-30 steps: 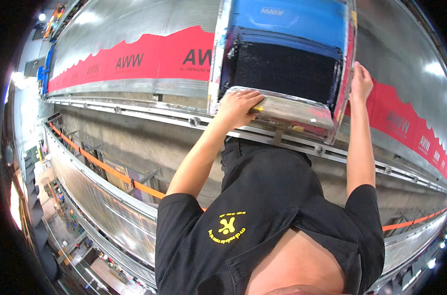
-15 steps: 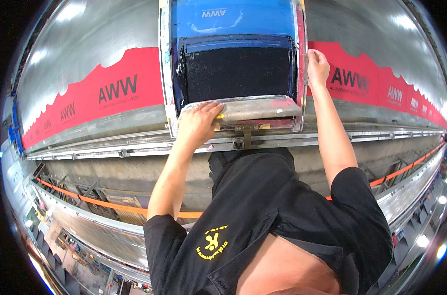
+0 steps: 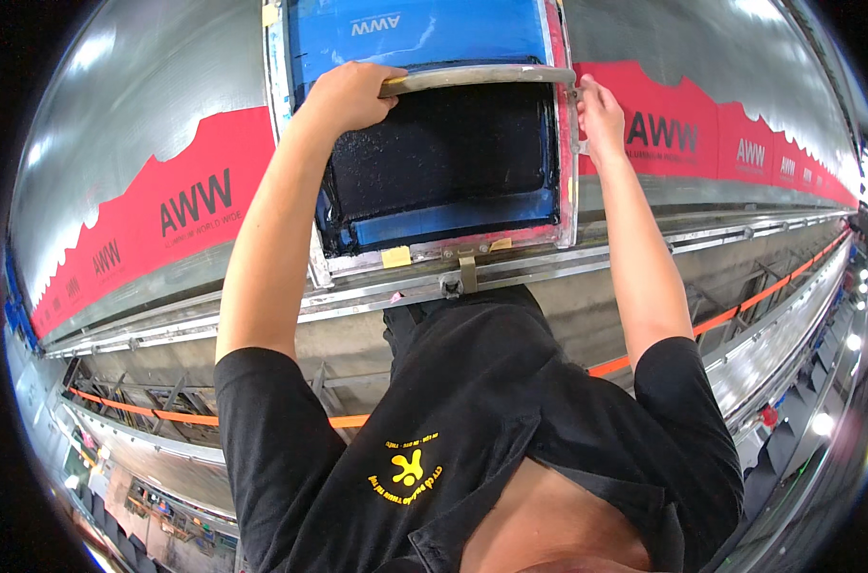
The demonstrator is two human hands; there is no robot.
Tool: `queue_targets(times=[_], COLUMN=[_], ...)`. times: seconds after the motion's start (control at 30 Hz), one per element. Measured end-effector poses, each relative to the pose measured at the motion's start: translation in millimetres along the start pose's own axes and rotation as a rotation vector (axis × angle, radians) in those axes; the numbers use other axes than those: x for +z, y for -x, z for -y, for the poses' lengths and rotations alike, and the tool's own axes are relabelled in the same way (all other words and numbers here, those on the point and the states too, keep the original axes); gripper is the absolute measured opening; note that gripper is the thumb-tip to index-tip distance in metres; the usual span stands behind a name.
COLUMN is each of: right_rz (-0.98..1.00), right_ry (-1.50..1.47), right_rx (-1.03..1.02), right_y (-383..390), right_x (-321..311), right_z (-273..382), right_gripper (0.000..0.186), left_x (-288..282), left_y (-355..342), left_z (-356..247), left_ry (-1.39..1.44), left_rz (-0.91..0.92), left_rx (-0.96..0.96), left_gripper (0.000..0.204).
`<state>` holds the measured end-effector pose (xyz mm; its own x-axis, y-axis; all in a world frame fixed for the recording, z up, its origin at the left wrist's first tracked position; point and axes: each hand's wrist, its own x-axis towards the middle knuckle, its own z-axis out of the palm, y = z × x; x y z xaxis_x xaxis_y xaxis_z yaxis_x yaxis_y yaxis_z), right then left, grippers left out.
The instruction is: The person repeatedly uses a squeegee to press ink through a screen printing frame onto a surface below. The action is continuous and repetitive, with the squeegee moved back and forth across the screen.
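My left hand (image 3: 355, 94) is closed around the left end of a squeegee (image 3: 482, 78), a long greyish bar lying across the screen printing frame (image 3: 566, 191). Below the bar, thick black ink (image 3: 443, 143) covers much of the blue mesh (image 3: 410, 48). At the frame's right side, my right hand (image 3: 601, 116) has its fingers curled against the edge, near a small metal bracket. The squeegee's lower blade is hidden from this angle.
Beneath the frame lies a large silvery sheet (image 3: 166, 86) with a red printed band (image 3: 176, 181) on both sides. A metal rail (image 3: 548, 265) with a clamp (image 3: 467, 272) runs along the near edge. An orange bar (image 3: 181, 416) crosses lower down.
The squeegee has moved from the frame's near end to its far part, with my left hand on it. My right hand stays at the frame's right edge. The view has shifted slightly.
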<state>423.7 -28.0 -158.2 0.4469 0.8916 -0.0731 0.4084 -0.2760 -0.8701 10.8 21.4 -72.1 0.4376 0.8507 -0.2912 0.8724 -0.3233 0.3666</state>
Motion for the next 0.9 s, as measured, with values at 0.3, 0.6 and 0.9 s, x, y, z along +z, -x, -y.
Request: queue_targets(times=[0.3,0.6,0.9], right_rz=[0.655,0.483,0.501], right_ry=[0.842,0.912,0.734], right_rx=[-0.639,-0.725,-0.672], right_y=[-33.7,60.3,210.7], right_x=[23.6,-2.1,-88.1], right_z=[121.1,55.2,31.8], right_gripper=[0.051,0.031,0.052], left_x=[-4.1,41.2,92.8], left_y=[-7.1,73.3,226.3], left_z=[16.8,-28.2,-112.9], left_ry=[-0.214,-0.114,-0.053], left_rz=[0.013,0.001,-0.054], left_rx=[-0.138,-0.195,-0.197], left_gripper=[0.058,0.048,0.060])
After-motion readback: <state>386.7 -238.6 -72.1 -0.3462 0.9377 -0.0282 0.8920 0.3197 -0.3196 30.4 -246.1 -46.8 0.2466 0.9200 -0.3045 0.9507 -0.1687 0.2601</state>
